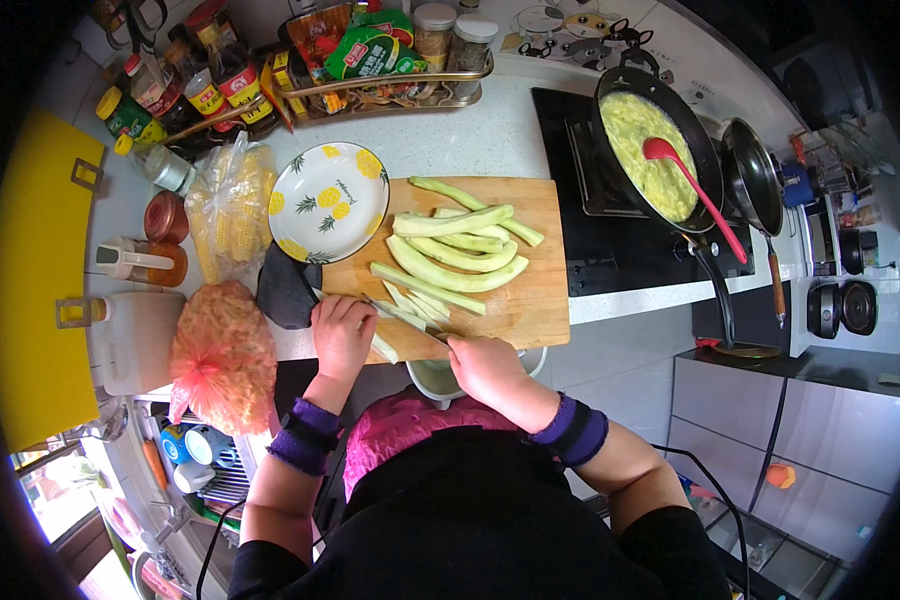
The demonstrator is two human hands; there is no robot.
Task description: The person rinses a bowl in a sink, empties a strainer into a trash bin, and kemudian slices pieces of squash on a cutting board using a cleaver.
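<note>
On a wooden cutting board (544, 300) lie several long, pale green peeled vegetable strips (461, 274). My right hand (491, 371) is closed on the handle of a kitchen knife (412, 324), whose blade points left across the board's near edge. Beside the blade, my left hand (343, 334) presses down on a pale vegetable strip (382, 349) with its fingers bent. Thin cut pieces (424, 304) rest just beyond the knife. A white plate with a pineapple pattern (328, 202) overlaps the board's far left corner.
A frying pan with yellow-green food (649, 157) and a red ladle (682, 169) sits on the black cooktop (615, 262) at the right. Bagged corn (232, 210), a red plastic bag (225, 352) and sauce bottles (232, 75) stand left. A pale bin (435, 379) is below the board's edge.
</note>
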